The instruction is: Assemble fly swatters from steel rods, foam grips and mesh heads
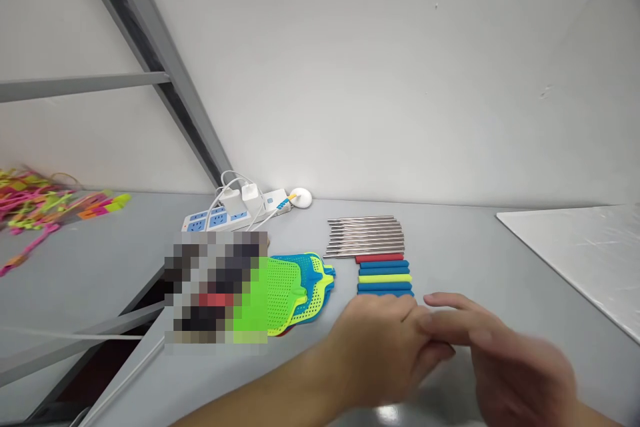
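Note:
My left hand [383,350] is curled in at the front of the table, its fingers mostly hidden from me. My right hand [520,367], a little blurred, meets it from the right, with stretched fingers touching or overlapping the left fingertips. No object shows between them. Just beyond the hands lies a row of coloured plastic tubes [384,278] in red, blue and yellow. Behind these is a row of thin metal rods [367,235]. Left of my hands, perforated fly swatter heads [285,287] in green, blue and yellow lie in an overlapping pile.
A white power strip [235,217] with plugs and cables stands by the wall, beside a round white object [301,197]. Pixelation covers an area left of the swatter heads. Tangled bright strips [45,207] lie far left. A white board [575,247] is at right.

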### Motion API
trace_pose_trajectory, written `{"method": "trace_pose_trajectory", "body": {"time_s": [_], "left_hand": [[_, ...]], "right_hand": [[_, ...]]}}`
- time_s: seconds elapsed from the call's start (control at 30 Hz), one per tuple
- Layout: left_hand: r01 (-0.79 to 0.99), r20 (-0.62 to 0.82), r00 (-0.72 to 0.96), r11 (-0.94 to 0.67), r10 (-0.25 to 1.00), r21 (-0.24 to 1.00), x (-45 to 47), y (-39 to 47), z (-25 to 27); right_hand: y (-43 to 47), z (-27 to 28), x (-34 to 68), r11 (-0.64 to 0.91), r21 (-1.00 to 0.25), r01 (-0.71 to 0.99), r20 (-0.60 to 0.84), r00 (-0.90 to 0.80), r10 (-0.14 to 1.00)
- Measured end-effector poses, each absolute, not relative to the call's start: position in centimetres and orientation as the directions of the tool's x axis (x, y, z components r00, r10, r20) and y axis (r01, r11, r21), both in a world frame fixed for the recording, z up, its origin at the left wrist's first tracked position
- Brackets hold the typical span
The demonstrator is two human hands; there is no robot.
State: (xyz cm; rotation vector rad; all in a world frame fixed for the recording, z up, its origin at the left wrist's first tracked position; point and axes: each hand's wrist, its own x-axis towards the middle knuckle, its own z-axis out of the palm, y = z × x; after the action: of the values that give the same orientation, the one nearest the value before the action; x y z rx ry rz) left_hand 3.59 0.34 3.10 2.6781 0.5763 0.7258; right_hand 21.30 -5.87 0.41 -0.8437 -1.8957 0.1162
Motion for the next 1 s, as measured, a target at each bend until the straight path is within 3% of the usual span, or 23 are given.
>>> {"method": "trace_pose_trajectory", "body": {"time_s": [0.07,0.13,0.27,0.47,0.63,0.8,1.0], "left_hand": [[0.371,0.398,0.809,-0.901,0.433,0.226,3.4,1.0,3.7],[0.395,0.415,0.816,-0.912,0.403,0.110,3.2,1.4,4.0],[0.462,0.422,0.800,-0.887,0.426,0.019,2.7,1.5,4.6],[0.548,0.309,0.784,-0.834,0.539,0.064,2.1,1.1,5.1],[0.449,0.247,0.862,-0.893,0.443,0.033,2.9,-0.2,2.7],[0.423,0.159,0.892,-0.905,0.423,0.034,3.4,-1.1,0.9],[0.456,0.219,0.864,-0.889,0.454,0.046,3.1,-1.1,0.9]], "right_hand": [[-5.0,1.2,20.6,0.728,-0.627,0.277,0.738,-0.089,0.669],[-4.5,1.7,20.3,0.671,-0.724,0.160,0.675,-0.034,0.737],[-3.5,2.3,21.4,0.599,-0.779,0.183,0.617,0.056,0.785],[0.6,2.0,25.5,0.486,-0.824,0.291,0.566,0.405,0.718],[1.7,0.8,25.7,0.343,-0.833,0.434,0.472,0.237,0.849],[1.7,0.9,24.6,0.347,-0.630,0.695,0.483,0.002,0.875],[5.1,2.0,23.5,0.311,-0.447,0.839,0.393,-0.128,0.910]]}}
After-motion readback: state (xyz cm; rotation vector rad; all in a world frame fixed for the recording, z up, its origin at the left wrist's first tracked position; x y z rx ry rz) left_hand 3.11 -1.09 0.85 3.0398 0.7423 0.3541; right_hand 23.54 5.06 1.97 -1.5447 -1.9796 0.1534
